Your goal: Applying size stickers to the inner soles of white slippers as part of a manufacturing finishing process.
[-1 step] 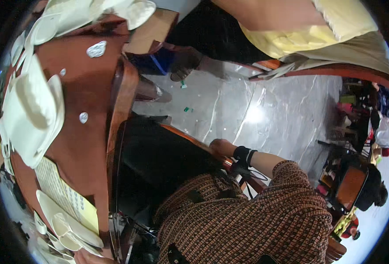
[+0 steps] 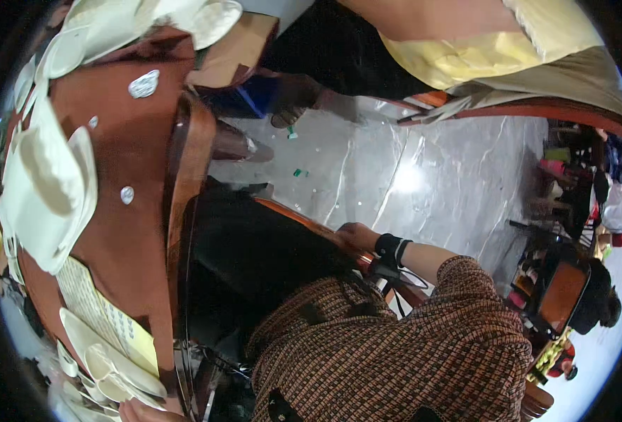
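Note:
At the lower left edge, my left hand (image 2: 146,413) is mostly cut off. Its fingertips touch the lower edge of a white curved piece (image 2: 84,334) with a hollow, cup-like piece (image 2: 100,360) against it; whether it grips them is not visible. Across the lap, my right hand (image 2: 357,237), below a black wristband, is curled over the wooden chair armrest (image 2: 300,216). A larger white shell-like piece (image 2: 43,190) lies farther along the brown table (image 2: 131,246). Between these white pieces, a pale yellow printed sheet (image 2: 103,306) lies partly covered.
Crumpled silver bits (image 2: 143,84) lie scattered on the table. More white pieces (image 2: 216,24) line its far end beside a cardboard box (image 2: 240,49). Another person in yellow clothing (image 2: 459,60) sits nearby. Green scraps (image 2: 298,173) lie on the grey marbled floor (image 2: 374,162).
The table and the things on it have shifted slightly left and downward in the picture. Both hands keep nearly the same place and pose.

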A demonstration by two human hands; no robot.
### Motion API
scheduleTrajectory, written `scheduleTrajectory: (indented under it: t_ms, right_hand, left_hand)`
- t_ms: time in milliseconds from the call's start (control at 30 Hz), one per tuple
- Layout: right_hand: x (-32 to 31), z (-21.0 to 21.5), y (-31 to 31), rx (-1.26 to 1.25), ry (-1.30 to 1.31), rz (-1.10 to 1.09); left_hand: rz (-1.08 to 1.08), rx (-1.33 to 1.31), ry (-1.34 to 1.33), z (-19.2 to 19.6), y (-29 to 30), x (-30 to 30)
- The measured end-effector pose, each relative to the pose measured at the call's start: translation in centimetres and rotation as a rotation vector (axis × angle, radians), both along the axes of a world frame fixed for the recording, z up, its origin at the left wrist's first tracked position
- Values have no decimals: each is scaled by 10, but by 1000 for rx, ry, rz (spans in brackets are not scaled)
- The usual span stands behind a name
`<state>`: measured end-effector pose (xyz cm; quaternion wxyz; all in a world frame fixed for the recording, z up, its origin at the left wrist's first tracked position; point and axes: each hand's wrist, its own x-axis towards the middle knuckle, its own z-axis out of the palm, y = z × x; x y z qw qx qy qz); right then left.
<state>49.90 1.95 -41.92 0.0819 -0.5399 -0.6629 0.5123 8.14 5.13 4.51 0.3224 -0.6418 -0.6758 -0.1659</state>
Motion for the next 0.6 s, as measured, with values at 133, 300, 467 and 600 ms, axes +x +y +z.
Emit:
scheduleTrajectory:
  t_ms: [133,300,467,600]
  right_hand:
    - [0,56,-4,-457,132,-396]
    - [-1,21,-45,16,-127,-222]
    - [3,50,-46,-451,435,-352]
    - [4,84,-34,-372,395,-321]
  left_hand:
    - [-44,-45,8,2,19,9]
    - [-52,-122,119,-3,39,29]
    - [-54,-219,31,-11,37,19]
    - [-8,-307,88,-12,40,26]
